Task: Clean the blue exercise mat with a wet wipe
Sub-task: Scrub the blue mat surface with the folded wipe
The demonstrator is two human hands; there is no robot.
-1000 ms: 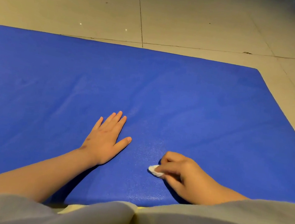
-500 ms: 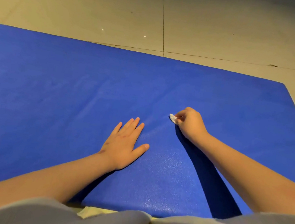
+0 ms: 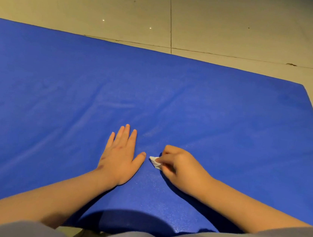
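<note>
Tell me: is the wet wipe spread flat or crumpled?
Crumpled: the wet wipe shows as a small white wad pinched in the right hand against the blue exercise mat.

Indoor room with a beige tiled floor (image 3: 241,20) under a mat (image 3: 57,87).

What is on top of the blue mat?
The left hand rests flat on the blue mat; the right hand pinches a small white wipe down at its surface. That grip hides part of the wipe.
</note>
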